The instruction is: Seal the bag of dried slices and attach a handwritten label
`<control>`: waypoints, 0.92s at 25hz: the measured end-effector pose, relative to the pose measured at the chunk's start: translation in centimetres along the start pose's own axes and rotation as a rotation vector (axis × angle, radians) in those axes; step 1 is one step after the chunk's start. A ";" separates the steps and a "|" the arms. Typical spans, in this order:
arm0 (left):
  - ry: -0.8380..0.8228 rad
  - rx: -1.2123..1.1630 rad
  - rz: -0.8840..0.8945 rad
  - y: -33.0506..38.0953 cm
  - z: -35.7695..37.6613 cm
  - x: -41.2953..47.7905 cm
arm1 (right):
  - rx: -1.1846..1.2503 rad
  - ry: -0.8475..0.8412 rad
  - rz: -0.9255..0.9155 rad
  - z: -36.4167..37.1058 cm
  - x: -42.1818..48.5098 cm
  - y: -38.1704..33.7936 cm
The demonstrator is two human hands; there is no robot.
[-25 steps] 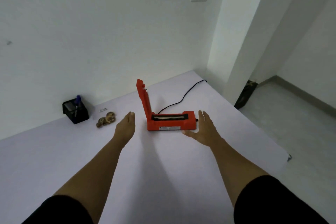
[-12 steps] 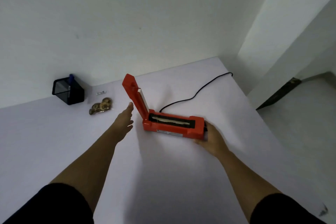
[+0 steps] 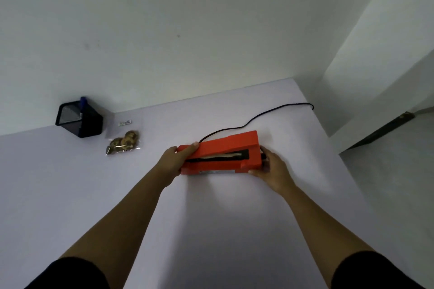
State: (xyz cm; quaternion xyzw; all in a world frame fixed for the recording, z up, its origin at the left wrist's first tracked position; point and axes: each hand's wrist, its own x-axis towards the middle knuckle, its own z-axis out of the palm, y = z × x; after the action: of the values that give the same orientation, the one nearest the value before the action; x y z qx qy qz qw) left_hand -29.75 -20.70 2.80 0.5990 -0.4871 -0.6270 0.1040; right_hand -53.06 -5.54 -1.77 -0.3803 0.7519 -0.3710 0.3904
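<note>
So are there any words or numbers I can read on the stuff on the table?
Nothing here can be read.
The small white label on the clear bag: dark print, too small to read.
The silvery sticker on the front of the red sealer: blurred, unreadable.
The black pen holder: no writing shows.

No legible writing
Print on the small white label (image 3: pixel 125 122) and on the silver sticker (image 3: pixel 216 172) along the red sealer (image 3: pixel 225 145) front is too small and blurred to read.
</note>
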 end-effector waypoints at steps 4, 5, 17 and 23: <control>0.012 -0.124 0.028 1.9 -0.4 2.1 | 0.118 0.024 0.083 0.3 4.0 -1.0; 0.042 -0.153 0.040 2.4 -0.5 2.5 | 0.144 0.025 0.084 0.4 5.3 -1.3; 0.258 -0.257 0.140 7.9 -2.0 11.0 | 0.262 0.086 0.112 2.3 19.6 -3.7; 0.255 -0.213 0.185 7.6 -2.8 12.8 | 0.101 0.122 0.093 2.8 20.1 -4.9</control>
State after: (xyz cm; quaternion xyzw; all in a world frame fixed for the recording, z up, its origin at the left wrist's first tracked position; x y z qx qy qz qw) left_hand -34.15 -35.03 0.59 0.6118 -0.4541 -0.5816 0.2851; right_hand -57.38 -25.77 -4.87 -0.3016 0.7714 -0.4125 0.3791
